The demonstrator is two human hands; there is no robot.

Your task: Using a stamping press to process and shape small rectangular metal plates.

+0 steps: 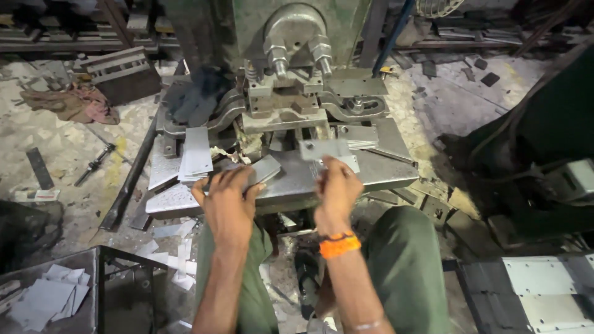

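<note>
I sit at a green press machine point(291, 37) with a grey steel bed point(383, 170). My left hand point(226, 198) grips a flat grey metal plate point(265, 168) at the bed's front edge. My right hand point(337, 185), with an orange band on the wrist, holds up a thin rectangular metal plate point(323, 148) in front of the die point(284, 102). A stack of cut metal plates point(197, 153) stands on the bed to the left of my left hand. More plates point(359, 137) lie to the right of the die.
A dark glove point(198, 99) lies on the machine's left side. A black bin point(55, 294) at lower left holds pale offcuts; more litter the floor point(173, 247). White sheets point(544, 291) lie at lower right. Rags point(74, 102) and a metal rod point(93, 166) lie on the left floor.
</note>
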